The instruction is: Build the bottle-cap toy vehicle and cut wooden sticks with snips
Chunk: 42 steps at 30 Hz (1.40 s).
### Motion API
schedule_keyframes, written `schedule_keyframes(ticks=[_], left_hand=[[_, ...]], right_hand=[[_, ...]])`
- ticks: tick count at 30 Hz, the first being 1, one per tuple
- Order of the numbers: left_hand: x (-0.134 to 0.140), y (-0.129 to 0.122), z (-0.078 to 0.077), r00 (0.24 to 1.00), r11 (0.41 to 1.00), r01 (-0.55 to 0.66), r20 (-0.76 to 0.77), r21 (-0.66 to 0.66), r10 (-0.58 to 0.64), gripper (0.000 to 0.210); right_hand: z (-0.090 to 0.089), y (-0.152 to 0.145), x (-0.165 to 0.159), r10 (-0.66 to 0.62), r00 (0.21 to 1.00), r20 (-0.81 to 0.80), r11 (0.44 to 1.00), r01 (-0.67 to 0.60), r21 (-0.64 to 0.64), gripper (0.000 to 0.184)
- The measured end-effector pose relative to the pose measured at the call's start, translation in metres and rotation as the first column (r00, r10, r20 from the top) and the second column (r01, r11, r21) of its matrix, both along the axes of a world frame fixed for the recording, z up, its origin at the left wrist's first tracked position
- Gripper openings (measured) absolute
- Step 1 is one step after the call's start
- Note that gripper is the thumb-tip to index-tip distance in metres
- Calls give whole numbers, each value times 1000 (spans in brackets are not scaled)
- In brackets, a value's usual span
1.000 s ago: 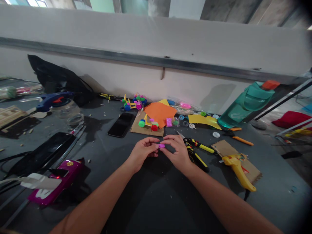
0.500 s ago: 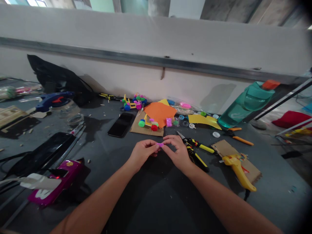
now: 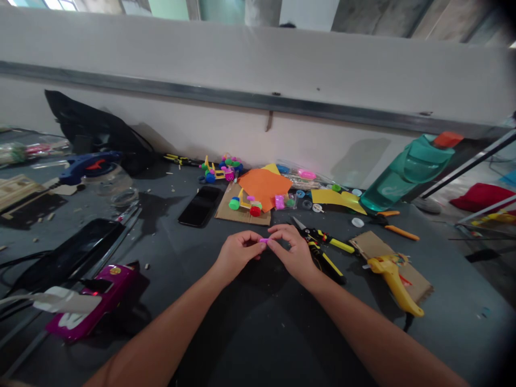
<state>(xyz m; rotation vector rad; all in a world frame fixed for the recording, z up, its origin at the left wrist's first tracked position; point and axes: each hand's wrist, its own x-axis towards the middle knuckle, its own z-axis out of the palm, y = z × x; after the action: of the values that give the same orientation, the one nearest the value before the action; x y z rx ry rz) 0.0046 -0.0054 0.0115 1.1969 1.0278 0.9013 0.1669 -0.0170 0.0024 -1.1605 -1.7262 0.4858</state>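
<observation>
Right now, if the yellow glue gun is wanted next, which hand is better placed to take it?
The right hand, probably: the yellow glue gun lies on that side, farther from the left hand. Both hands hold the small purple piece, so the right would have to release first.

This looks like a craft workshop. A dark tabletop (image 3: 161, 255) carries a yellow glue gun (image 3: 392, 279), a blue glue gun (image 3: 74, 173), yellow-and-black hand tools (image 3: 342, 245) and an orange-handled tool (image 3: 401, 232), along with cardboard (image 3: 365, 242), an orange sheet (image 3: 264, 184), a bright wheeled model (image 3: 245, 204) and loose plastic discs (image 3: 357, 222). Small offcuts (image 3: 51, 216) litter its left side. Behind runs a pale partition (image 3: 201, 59), with a greyish column (image 3: 263, 13) beyond.
</observation>
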Motion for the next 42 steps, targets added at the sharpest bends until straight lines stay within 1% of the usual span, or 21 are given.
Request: schedule_keyframes(ticks=[9,12,15,18,21,24,27,30,37,40,42], left_hand=[[0,1,0,1000,1000,-6,-19,5,6,22],[0,1,1,1000,997,-4,15,-71,5,27],[-2,1,1,997,984,40,76,-175,-27,34],[-4,2,0,991,976,65,127,-208,-39,37],[-6,3,-1,985,975,68,171,-213,-31,28],[-6,3,-1,982,974,71,184,-214,-31,22],[-6,3,0,983,977,71,182,-201,-34,22],[-6,2,0,981,979,72,193,-192,-34,23],[-8,3,-1,984,972,93,168,-214,-57,24],[-7,3,-1,987,983,86,152,-164,-61,26],[-7,2,-1,990,995,59,130,-79,-48,30]], right_hand=[[-1,0,0,1,1000,12,1000,-1,15,6],[0,1,1,-26,999,27,999,24,45,5],[1,1,3,-49,996,68,996,43,78,7],[1,1,3,-48,993,110,994,36,106,8],[1,0,2,-40,991,125,992,24,124,10],[0,0,2,-28,991,128,992,12,125,14],[1,-1,2,-20,991,130,992,4,124,16],[3,-1,2,-28,991,130,992,11,124,11],[4,0,2,-64,993,97,989,50,142,9],[4,0,2,-67,993,95,988,53,143,8],[4,-1,2,-70,993,97,989,56,139,8]])
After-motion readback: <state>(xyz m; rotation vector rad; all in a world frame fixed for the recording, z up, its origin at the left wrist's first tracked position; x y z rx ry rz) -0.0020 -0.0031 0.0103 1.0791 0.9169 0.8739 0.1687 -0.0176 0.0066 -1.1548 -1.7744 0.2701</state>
